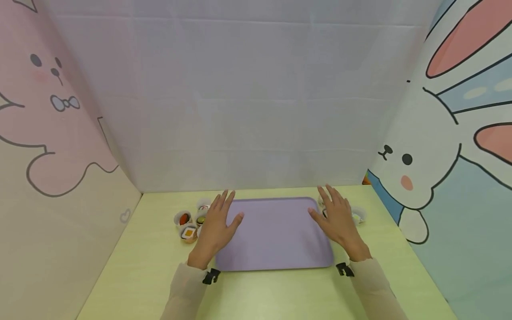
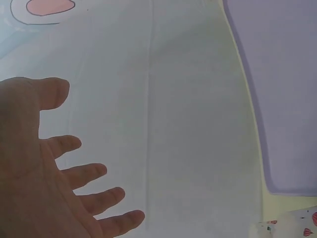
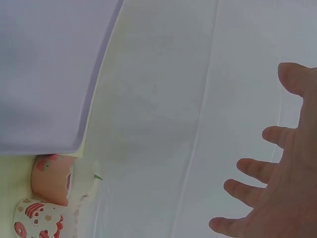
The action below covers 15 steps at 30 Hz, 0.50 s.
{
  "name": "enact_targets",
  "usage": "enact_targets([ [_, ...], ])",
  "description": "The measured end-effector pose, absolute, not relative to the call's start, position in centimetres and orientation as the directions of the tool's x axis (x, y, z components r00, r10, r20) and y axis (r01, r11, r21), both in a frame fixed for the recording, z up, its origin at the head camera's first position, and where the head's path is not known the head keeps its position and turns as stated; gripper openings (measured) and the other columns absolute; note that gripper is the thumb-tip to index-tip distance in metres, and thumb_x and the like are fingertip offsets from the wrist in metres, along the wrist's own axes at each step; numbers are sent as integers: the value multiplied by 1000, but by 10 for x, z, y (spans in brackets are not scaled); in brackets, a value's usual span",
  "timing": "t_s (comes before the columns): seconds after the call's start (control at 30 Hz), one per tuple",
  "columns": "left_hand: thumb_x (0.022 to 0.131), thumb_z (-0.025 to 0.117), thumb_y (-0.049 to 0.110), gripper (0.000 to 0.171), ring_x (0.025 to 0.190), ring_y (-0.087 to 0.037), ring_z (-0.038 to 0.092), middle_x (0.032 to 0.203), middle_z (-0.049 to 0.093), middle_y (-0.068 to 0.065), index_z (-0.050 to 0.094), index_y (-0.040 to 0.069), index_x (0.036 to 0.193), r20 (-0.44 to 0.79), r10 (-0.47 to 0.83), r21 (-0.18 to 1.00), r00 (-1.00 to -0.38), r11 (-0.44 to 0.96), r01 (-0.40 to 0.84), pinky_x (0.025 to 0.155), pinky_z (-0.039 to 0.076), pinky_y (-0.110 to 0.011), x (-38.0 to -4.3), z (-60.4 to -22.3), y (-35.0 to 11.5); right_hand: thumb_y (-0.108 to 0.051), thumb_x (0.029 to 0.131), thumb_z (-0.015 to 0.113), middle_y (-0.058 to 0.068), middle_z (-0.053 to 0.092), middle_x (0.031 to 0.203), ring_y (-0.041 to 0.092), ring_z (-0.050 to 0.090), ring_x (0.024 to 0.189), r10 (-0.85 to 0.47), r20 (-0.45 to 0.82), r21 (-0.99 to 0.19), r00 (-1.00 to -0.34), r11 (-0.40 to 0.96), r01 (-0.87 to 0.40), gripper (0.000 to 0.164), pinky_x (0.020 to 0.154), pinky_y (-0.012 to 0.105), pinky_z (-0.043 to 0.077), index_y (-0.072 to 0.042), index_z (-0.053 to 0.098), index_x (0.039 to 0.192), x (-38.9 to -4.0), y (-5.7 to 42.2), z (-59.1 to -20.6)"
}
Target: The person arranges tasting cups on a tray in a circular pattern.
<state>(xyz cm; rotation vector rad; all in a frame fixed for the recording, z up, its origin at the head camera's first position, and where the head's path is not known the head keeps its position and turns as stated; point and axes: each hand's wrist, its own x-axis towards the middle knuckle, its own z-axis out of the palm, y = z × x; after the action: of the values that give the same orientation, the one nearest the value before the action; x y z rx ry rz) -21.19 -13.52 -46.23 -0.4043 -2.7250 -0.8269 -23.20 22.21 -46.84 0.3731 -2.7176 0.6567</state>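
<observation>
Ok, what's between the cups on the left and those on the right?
A purple tray lies between the left cups and right cups in the head view; the left hand and right hand partly hide its sides.

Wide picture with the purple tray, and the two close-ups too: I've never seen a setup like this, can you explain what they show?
There's no machine: these are a person's bare left hand and right hand, in cream fabric sleeves. The wide picture is filmed from the head, looking forward and down; the other two from the wrists, one each. On the pale yellow-green table lies a flat, purple, rectangular tray with rounded corners. Small round cups with printed patterns sit to its left and right, partly behind the hands. Nothing is in either hand's grip; the fingers are spread.
</observation>
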Motion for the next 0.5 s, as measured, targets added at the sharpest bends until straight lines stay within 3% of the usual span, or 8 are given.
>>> enact_targets([
  [0.5, 97, 59, 38, 68, 146, -38, 29, 161, 28, -11, 30, 20, 155, 243, 106, 694, -964, 675, 249, 111, 33, -64, -206, -481, -152, -34, 91, 65, 28, 35, 151, 51, 34, 136, -109, 488, -415, -866, 844, -340, 73, 105, 71, 27, -4, 35, 151, -228, 242, -484],
])
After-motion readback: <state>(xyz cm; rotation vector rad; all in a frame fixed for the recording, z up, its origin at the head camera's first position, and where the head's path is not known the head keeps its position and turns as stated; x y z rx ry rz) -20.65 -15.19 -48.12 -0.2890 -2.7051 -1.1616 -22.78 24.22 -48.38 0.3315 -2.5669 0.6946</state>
